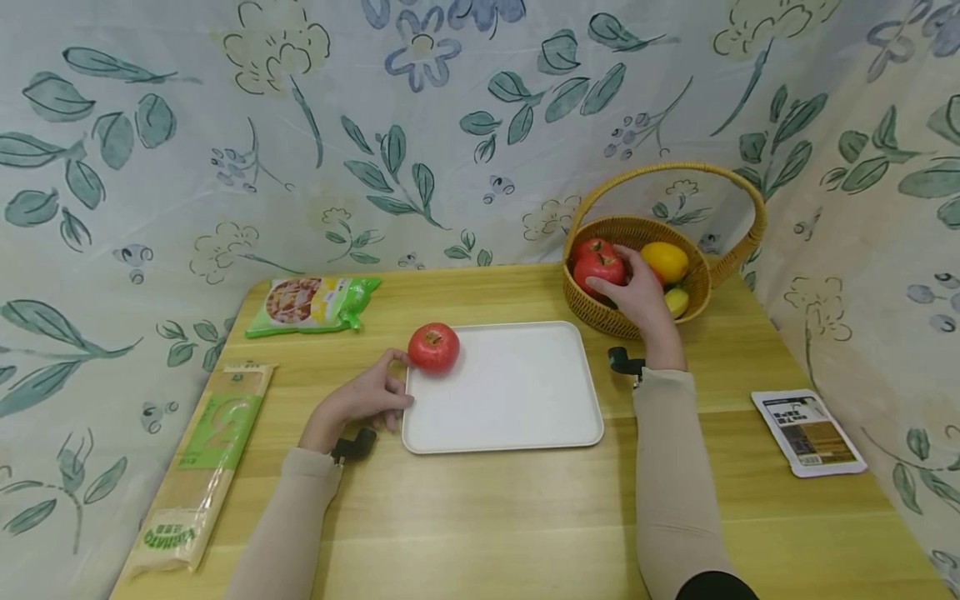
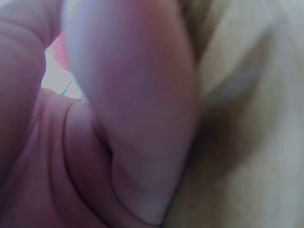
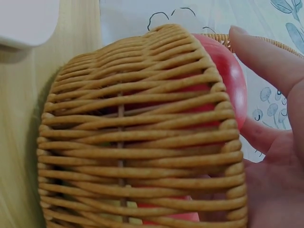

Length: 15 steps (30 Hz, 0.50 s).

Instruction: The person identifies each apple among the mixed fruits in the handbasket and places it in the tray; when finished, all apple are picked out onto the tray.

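A white tray (image 1: 502, 392) lies on the table with a red apple (image 1: 433, 348) at its far left corner. At the tray's left edge is my left hand (image 1: 367, 396), thumb and forefinger spread apart and touching the rim beside that apple. Fingers fill most of the left wrist view. My right hand (image 1: 637, 287) reaches into a wicker basket (image 1: 577, 292), thumb and fingers around another red apple (image 1: 600, 271). In the right wrist view the basket's woven side (image 3: 137, 128) partly hides this apple (image 3: 232, 78).
Also in the basket are a third apple (image 1: 594, 247), a yellow fruit (image 1: 666, 262) and a yellow-green fruit (image 1: 677, 302). A green snack bag (image 1: 315, 304) lies back left, a long noodle packet (image 1: 210, 458) at left, a white pouch (image 1: 810, 433) at right.
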Tool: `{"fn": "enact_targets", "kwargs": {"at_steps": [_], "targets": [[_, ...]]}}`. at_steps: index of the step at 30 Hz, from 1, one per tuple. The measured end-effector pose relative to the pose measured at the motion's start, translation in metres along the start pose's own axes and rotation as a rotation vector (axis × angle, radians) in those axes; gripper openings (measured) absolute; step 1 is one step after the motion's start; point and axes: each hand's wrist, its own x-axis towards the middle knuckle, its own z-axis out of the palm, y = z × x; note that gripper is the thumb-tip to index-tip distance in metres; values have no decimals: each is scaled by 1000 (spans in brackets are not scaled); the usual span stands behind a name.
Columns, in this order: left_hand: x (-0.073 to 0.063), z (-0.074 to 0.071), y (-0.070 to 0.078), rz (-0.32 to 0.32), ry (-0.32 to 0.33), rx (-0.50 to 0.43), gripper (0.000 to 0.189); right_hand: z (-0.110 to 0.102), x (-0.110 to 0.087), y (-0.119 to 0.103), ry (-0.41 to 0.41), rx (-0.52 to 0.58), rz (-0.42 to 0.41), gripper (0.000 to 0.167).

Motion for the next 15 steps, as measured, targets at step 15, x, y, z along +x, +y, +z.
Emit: {"fn": "enact_targets", "kwargs": {"at_steps": [15], "targets": [[0, 1, -1, 13, 4, 9, 71, 2, 5, 4, 30, -43, 1, 88]]}}
